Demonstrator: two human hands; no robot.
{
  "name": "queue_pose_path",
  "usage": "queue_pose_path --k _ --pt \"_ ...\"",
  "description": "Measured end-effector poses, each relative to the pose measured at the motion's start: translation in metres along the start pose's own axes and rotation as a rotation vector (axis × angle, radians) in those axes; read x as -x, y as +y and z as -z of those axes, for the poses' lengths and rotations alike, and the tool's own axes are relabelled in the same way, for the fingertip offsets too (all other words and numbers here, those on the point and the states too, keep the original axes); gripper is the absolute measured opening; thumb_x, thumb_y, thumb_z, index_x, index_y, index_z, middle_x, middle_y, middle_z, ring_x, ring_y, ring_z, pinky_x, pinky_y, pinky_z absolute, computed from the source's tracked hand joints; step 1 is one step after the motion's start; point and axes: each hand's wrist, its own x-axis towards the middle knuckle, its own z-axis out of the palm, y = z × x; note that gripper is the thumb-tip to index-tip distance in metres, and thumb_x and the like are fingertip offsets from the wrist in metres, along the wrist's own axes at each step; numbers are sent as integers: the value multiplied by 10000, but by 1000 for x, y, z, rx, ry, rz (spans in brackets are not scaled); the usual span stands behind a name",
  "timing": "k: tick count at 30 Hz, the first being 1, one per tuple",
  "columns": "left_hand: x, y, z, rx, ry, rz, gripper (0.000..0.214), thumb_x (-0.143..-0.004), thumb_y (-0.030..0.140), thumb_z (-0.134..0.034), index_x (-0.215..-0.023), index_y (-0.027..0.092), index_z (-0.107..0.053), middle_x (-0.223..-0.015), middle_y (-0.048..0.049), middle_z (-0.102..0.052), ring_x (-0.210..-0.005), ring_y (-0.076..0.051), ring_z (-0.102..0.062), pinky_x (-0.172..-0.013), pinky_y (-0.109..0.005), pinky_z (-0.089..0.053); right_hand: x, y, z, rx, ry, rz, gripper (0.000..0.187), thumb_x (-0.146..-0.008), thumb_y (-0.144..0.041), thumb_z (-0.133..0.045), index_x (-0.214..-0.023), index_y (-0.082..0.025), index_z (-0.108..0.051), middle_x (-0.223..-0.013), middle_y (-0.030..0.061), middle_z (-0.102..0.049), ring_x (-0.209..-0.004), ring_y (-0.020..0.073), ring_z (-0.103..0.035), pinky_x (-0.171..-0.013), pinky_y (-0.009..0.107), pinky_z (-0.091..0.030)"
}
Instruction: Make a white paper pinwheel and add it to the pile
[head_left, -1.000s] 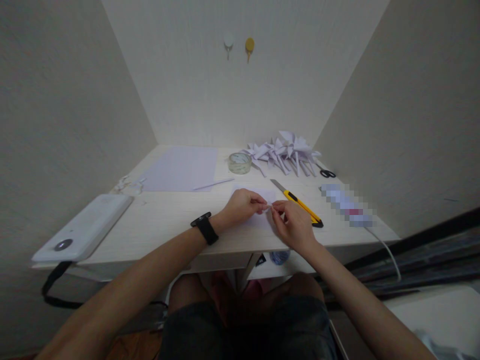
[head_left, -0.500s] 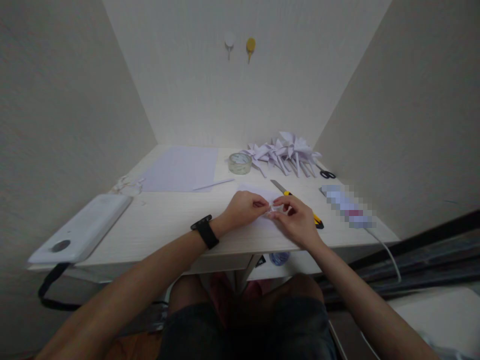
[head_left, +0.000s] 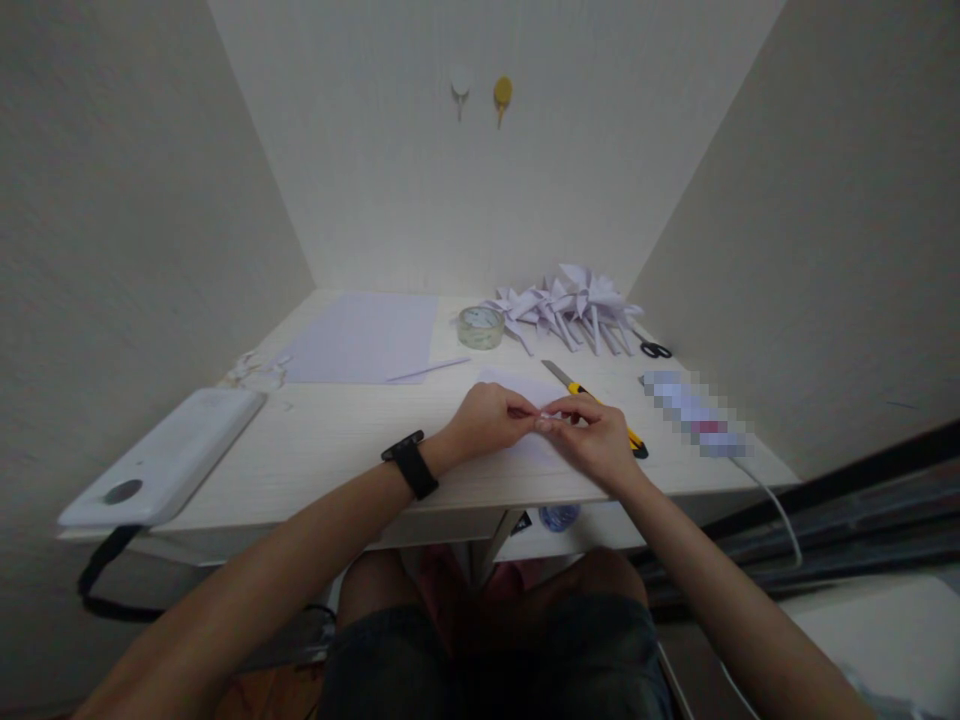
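Note:
My left hand [head_left: 495, 415], with a black watch [head_left: 411, 465] on its wrist, pinches a small whitish piece [head_left: 550, 417] that I cannot make out clearly. My right hand [head_left: 595, 438] closes thumb and fingers on the same piece, and the fingertips of both hands meet there. Under them lies a pale sheet of paper [head_left: 517, 385] on the table. A yellow and black utility knife [head_left: 576, 387], blade out, lies just beyond my right hand, which partly hides it.
Behind stand a roll of clear tape [head_left: 481, 328] and a heap of folded paper pinwheels [head_left: 559, 300], with black-handled scissors [head_left: 655, 350] beside it. To the left lie a large paper sheet [head_left: 360, 335], a thin paper stick [head_left: 429, 369] and a white device [head_left: 161, 460]. A blurred-out object [head_left: 697, 415] lies right.
My right thumb and fingers have come together on the small piece, closing the gap they had before. My left hand has hardly moved.

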Motion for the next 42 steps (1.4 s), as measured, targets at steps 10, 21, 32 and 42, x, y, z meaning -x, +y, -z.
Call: queue_pose_path --k 10,21,32,42 --pt "-3 -8 3 339 -179 159 138 -747 204 -666 -783 136 -781 -684 -32 -742 -605 -122 -660 -577 -190 -493 5 4 -2 34 -39 0 164 -714 -368 -786 -787 -224 -761 -764 38 -730 -680 177 -610 -639 310 -496" --pt "-29 -21 21 256 -129 212 228 -757 167 -671 -978 116 -699 -764 -86 -747 -656 -160 -698 -616 -248 -536 4 6 -4 -235 -220 -167 253 -667 -381 -808 -833 -196 -760 -661 10 -693 -547 132 -566 -500 247 -434" --pt "-102 10 8 -164 -517 255 526 -445 30 -747 -963 117 -713 -685 -78 -717 -427 -213 -613 -447 -287 -460 0 5 -1 -247 -410 -192 179 -636 -252 -814 -803 -193 -788 -607 -12 -672 -555 115 -540 -517 228 -396" --pt "-107 12 16 -476 -677 346 176 -567 105 -779 -715 123 -685 -454 -12 -582 -498 -186 -604 -553 -290 -499 -1 10 -2 -255 -435 -224 263 -611 -331 -835 -822 -180 -786 -654 12 -685 -607 133 -573 -557 243 -426"
